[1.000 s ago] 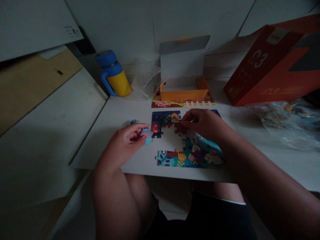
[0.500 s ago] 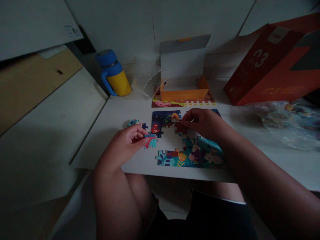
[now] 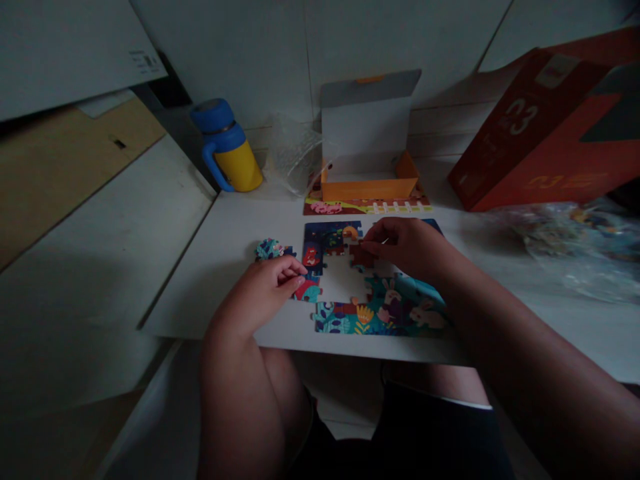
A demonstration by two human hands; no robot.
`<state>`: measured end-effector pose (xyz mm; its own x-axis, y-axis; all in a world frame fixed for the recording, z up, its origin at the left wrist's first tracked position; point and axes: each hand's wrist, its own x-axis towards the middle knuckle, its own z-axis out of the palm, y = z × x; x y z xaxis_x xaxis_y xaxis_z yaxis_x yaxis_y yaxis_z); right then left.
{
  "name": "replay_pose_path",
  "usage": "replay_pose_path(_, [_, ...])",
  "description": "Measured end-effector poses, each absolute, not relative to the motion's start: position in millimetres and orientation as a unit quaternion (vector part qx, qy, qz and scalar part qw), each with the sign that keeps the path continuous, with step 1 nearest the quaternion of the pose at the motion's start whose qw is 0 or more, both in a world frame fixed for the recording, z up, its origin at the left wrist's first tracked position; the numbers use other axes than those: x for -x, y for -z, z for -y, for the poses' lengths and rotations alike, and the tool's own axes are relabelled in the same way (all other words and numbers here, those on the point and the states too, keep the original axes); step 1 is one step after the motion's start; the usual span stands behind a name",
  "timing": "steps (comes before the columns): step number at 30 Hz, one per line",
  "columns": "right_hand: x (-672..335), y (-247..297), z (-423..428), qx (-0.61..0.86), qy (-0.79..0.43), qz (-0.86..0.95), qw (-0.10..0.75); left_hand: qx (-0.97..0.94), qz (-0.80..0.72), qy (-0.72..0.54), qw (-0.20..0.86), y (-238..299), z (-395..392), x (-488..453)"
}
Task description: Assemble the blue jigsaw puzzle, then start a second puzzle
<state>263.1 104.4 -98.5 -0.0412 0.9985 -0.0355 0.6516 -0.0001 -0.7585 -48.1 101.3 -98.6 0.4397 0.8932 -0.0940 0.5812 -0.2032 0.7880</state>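
A partly joined jigsaw puzzle (image 3: 385, 310) lies on the white table (image 3: 225, 233), dark blue at the top left and teal with rabbits at the bottom right. My left hand (image 3: 265, 293) pinches a red and teal puzzle piece (image 3: 309, 290) against the puzzle's left edge. My right hand (image 3: 405, 243) pinches a dark red piece (image 3: 359, 253) over the gap in the puzzle's middle. A small loose cluster of pieces (image 3: 270, 249) rests just left of the puzzle.
An open orange box (image 3: 369, 180) stands behind the puzzle on a printed sheet. A blue and yellow bottle (image 3: 227, 147) is at the back left, a clear plastic bag (image 3: 295, 157) beside it. A big red box (image 3: 545, 127) and a bag of pieces (image 3: 575, 243) sit right.
My left hand has carried its piece rightward and toward me, from beside the loose cluster to the puzzle's left edge. My right hand has stayed put.
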Motion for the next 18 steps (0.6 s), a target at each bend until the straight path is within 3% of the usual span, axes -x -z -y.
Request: replay_pose_path(18, [-262,98,-104,0.637,-0.311,0.648,0.278,-0.782,-0.533,-0.136,0.292,85,-87,38])
